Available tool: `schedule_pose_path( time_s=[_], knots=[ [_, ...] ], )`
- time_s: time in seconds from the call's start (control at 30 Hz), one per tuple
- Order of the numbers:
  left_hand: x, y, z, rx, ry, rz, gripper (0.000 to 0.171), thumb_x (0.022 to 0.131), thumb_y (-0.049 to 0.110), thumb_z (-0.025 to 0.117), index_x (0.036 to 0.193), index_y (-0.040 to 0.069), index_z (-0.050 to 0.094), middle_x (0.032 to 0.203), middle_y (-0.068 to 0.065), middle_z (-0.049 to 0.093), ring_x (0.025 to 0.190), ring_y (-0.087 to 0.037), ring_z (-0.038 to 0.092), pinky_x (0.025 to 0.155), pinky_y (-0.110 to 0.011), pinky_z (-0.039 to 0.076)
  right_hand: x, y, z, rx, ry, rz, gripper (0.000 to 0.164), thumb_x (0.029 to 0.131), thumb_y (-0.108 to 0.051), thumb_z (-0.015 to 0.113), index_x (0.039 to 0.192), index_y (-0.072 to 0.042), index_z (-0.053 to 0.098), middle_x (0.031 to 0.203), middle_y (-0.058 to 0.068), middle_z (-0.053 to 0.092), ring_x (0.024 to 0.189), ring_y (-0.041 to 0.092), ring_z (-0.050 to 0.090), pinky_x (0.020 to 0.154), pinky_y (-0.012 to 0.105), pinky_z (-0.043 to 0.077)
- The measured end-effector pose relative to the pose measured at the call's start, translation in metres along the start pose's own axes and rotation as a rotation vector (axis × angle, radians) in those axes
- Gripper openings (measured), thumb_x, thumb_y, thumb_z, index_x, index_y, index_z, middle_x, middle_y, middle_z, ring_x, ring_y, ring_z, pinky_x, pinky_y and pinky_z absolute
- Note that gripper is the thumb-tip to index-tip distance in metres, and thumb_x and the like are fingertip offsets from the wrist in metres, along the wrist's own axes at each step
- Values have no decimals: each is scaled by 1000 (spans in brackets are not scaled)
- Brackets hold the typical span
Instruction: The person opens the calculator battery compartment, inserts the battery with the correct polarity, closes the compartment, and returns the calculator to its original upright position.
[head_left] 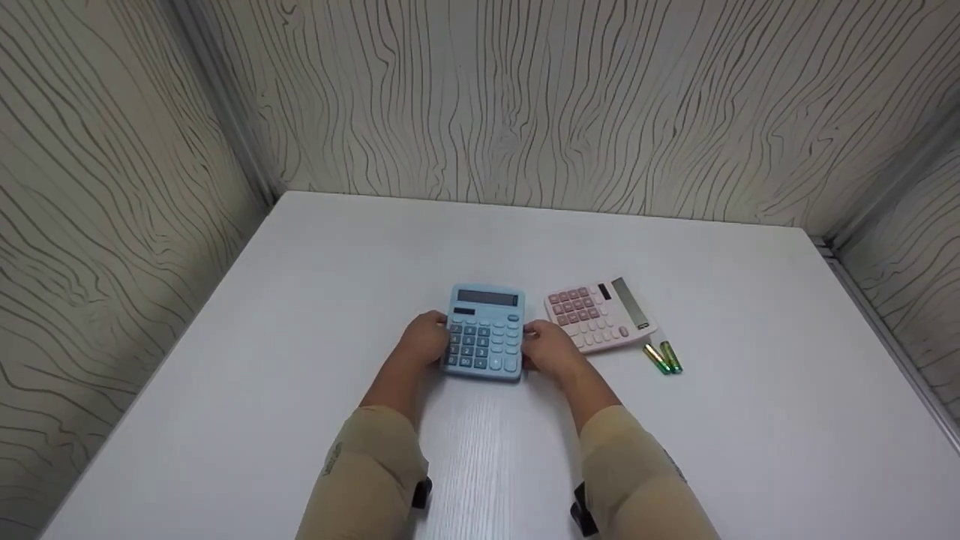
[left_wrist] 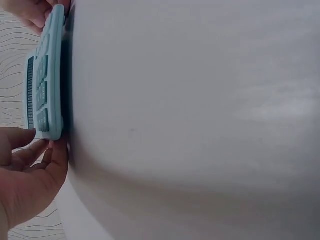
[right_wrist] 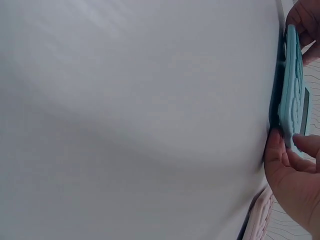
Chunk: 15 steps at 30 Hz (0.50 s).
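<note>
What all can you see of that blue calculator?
The blue calculator looks plastic, with rounded corners, a dark screen at its far end, a small dark panel, darker number keys and paler keys. It faces up, left hand and right hand gripping opposite sides, over the white table; whether it is fully lifted is unclear.

White table [head_left: 750,292] supporting an obliquely set pink calculator [head_left: 604,315], with two green-and-gold batteries [head_left: 657,358] lying near its display end. Panels [head_left: 510,105] with a dark wood-grain pattern rise behind and at both sides; the grey corner posts [head_left: 225,101], dimly seen, appear to be metal
</note>
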<state>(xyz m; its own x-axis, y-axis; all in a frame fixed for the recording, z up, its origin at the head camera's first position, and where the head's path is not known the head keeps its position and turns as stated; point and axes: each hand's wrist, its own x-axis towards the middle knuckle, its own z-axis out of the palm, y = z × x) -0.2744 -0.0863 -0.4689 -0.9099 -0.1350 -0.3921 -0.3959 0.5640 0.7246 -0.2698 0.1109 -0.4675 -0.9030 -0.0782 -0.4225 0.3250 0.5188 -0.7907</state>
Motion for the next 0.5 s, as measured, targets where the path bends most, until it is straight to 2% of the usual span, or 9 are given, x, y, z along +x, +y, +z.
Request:
schedule_pose_path(
  time_s=[0.13,0.3,0.4,0.5],
  knots=[
    [-3,-2,1,19,5,19,41,91,6,38,130,7,47,133,-11,46,126,-28,39,103,-42,31,0,1,0,-61,10,-5,41,91,-10,46,132,-5,44,105,9,59,88,17,60,77,29,50],
    [-6,0,2,24,3,37,40,91,7,41,130,9,47,123,-9,52,111,-24,50,91,-37,42,-1,0,-3,-113,46,-20,39,92,-11,46,130,-6,46,102,9,58,86,17,59,74,29,49],
    [-8,4,0,-3,-4,51,40,91,8,44,131,10,47,118,-9,54,102,-21,53,82,-33,47,-2,-2,-6,-111,68,-34,37,92,-12,47,128,-7,48,100,8,58,85,18,58,73,29,48],
    [-10,9,-4,-41,-13,73,40,91,8,47,131,10,46,117,-8,55,99,-20,54,80,-32,48,-5,-5,-12,-61,81,-50,35,92,-12,48,127,-9,49,100,8,57,86,18,58,75,30,48]
  ],
)
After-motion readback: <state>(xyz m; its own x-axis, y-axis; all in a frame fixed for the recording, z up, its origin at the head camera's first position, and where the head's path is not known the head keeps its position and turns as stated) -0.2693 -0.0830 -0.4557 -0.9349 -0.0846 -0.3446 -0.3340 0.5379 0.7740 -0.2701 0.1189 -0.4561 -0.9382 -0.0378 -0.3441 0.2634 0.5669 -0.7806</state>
